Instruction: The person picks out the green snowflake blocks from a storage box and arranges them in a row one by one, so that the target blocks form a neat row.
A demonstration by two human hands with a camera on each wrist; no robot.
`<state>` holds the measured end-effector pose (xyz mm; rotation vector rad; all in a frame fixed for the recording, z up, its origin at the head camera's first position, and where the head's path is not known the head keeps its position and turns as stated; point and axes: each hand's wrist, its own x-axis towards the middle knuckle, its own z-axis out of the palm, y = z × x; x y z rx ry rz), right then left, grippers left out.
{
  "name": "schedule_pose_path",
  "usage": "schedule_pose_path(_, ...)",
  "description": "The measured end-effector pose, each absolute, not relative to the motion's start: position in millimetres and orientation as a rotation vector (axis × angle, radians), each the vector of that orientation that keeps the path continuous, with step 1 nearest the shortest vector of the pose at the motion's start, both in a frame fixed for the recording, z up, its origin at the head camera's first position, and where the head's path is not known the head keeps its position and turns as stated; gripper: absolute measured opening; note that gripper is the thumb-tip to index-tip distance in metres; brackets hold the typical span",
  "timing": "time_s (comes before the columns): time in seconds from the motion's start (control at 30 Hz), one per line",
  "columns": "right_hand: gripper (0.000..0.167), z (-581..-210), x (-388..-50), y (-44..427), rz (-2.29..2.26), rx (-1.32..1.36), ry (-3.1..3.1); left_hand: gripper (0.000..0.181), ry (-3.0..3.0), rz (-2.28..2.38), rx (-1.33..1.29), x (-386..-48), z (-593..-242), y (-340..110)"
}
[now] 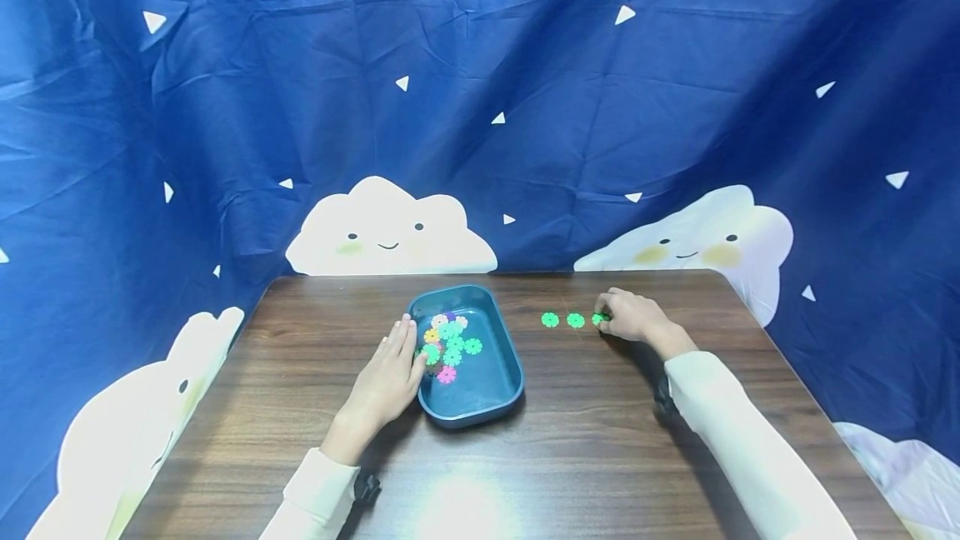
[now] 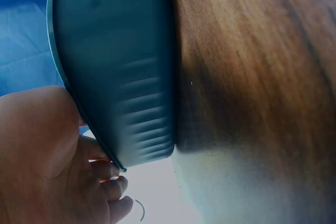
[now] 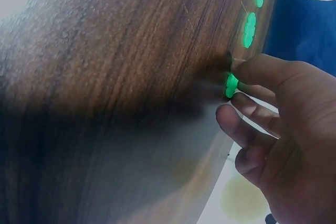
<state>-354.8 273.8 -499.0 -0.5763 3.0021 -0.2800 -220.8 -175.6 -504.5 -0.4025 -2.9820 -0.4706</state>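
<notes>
Green discs (image 1: 575,321), two of them, lie in a row on the bench (image 1: 600,440) in the head view; at the row's end the right hand (image 1: 633,315) pinches a third disc (image 1: 597,319), apparently the placing step. The left hand (image 1: 390,373) lies straight-fingered along the blue tray (image 1: 472,421), which holds mixed-colour discs (image 1: 452,342). The left wrist view shows that hand touching the tray's rim. In the right wrist view, the third disc, thin and notched like a flower, is between narrowed fingertips (image 3: 240,100), close to the bench; a gentle release without nudging the row seems called for.

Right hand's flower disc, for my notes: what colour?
Flower disc: bright green, clearest in the right wrist view.
</notes>
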Motion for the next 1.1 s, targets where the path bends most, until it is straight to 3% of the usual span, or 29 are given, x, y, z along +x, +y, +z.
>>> schedule_pose_path(0.43,0.024,-483.1,-351.1,248.7,-0.366,-0.658,3.04,0.066,-2.985,-0.473,-0.406,-220.5,-504.7,-175.7)
schedule_pose_path(1.1,0.009,-438.8,-337.4,136.7,-0.321,-1.058,3.025,0.067,-2.988,-0.478,-0.402,-220.8,-503.6,-176.4)
